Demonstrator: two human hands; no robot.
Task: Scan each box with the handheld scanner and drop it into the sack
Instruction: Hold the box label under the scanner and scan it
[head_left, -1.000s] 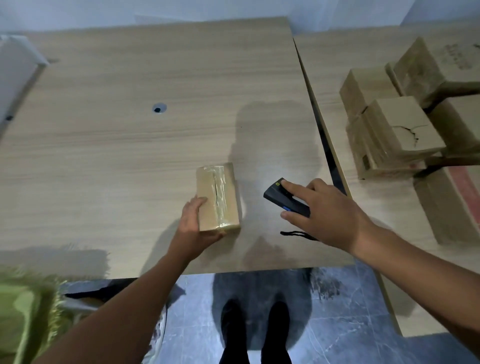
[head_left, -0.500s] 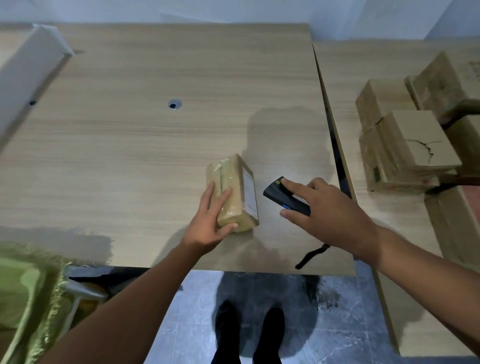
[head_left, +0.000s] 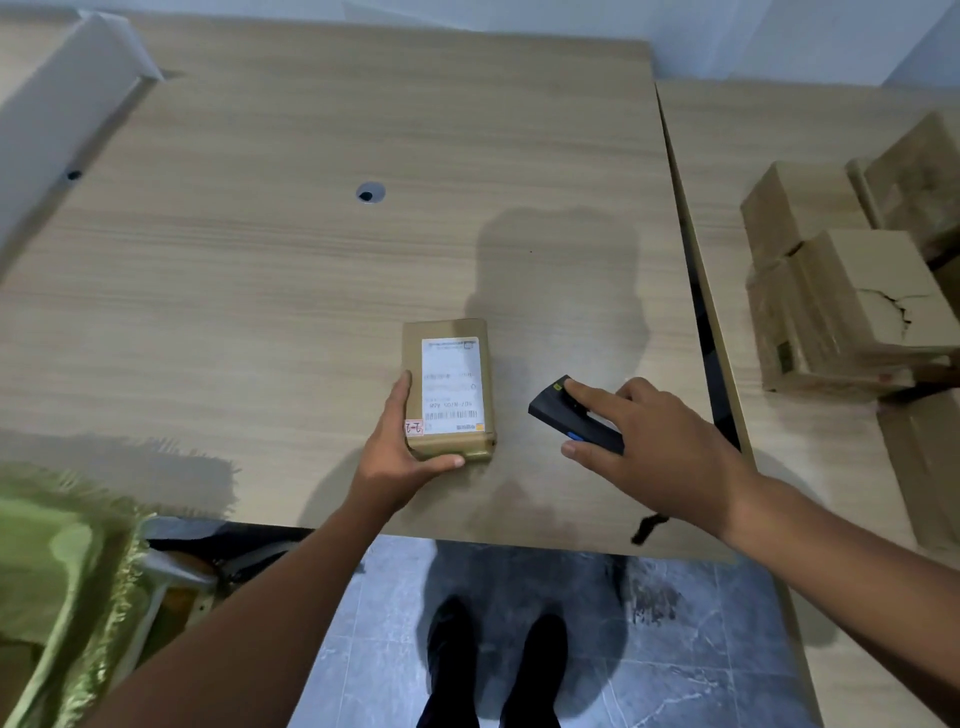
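A small taped cardboard box (head_left: 451, 387) lies flat on the wooden table (head_left: 260, 291) near its front edge, its white barcode label facing up. My left hand (head_left: 397, 452) grips its near left corner, thumb along the front end. Just to the right, my right hand (head_left: 644, 447) holds the black handheld scanner (head_left: 563, 413), index finger on top, its nose pointing toward the box. A black wrist strap (head_left: 644, 527) hangs below that hand. The green sack (head_left: 62, 571) stands open at the lower left, beside the table.
A stack of several cardboard boxes (head_left: 852, 306) sits on a second table (head_left: 753, 156) to the right, across a narrow gap. A white panel (head_left: 62, 114) stands at the far left. A cable hole (head_left: 370, 193) is in the tabletop. My feet (head_left: 493, 665) are on the grey floor.
My left hand has rolled the box from taped side up, through standing on edge, to lying flat with the label up. My right hand with the scanner has stayed nearly in place.
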